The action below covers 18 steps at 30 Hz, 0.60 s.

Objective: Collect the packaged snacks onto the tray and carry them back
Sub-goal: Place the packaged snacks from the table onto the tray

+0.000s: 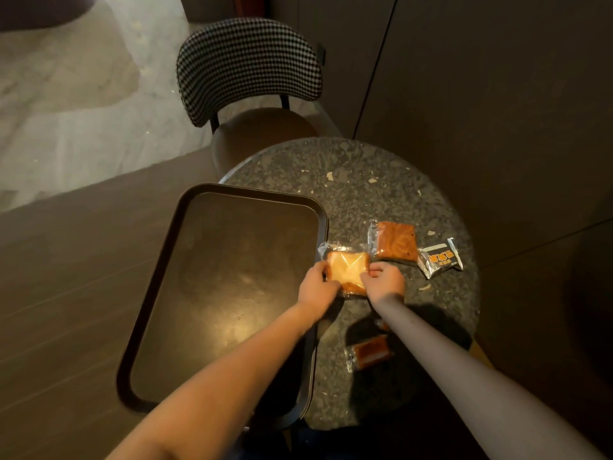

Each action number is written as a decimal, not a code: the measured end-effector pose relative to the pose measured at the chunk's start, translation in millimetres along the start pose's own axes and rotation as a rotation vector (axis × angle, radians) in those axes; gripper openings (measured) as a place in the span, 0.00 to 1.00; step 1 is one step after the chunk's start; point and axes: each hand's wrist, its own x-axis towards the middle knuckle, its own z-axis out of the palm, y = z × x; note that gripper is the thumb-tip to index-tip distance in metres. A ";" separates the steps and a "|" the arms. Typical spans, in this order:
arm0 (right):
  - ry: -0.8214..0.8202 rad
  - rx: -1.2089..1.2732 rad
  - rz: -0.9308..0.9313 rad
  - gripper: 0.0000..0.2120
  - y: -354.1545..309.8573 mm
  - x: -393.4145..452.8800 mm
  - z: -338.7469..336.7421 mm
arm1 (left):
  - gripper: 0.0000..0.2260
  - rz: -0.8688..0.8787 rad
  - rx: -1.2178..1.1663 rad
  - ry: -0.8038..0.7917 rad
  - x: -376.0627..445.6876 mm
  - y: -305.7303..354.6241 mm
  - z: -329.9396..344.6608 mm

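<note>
Both hands are on one packet of pale bread (348, 271) that lies on the round stone surface (365, 180), its left end touching or just overlapping the right rim of the tray (172, 260). The left hand (316, 282) pinches the packet's left edge with curled fingers; the right hand (386, 277) grips its right edge the same way — a two-sided hold, fingers closed on the wrapper, though whether the packet is lifted or resting I cannot tell.

The tray is bare. It hangs partly off the surface to the left, its long axis running away from the person. The packet sits at about the middle of the tray's right side, so the coming move is, I judge, a short carry to the left over the rim, and the left hand leads it.

Three more snacks wait on the surface: a brown cake (396, 241) just right of the held packet, a dark foil packet (439, 258) touching the cake's right side, and a small red-brown packet (370, 353) nearer the person, between the forearms. All lie on the right hand's side. A chair (248, 71) stands beyond the surface.
</note>
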 end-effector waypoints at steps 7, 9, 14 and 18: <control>-0.148 0.218 -0.168 0.12 -64.9 11.5 45.0 | 0.26 0.072 -0.001 0.128 30.1 18.1 -76.9; -0.162 0.235 -0.177 0.14 -78.5 19.4 62.4 | 0.27 0.076 0.008 0.147 41.7 18.4 -94.9; -0.203 0.274 -0.141 0.15 -95.7 35.9 92.7 | 0.29 0.039 0.012 0.082 67.9 11.6 -122.5; -0.238 0.251 -0.107 0.16 -94.7 43.3 104.5 | 0.32 -0.036 -0.002 0.023 81.5 5.7 -126.9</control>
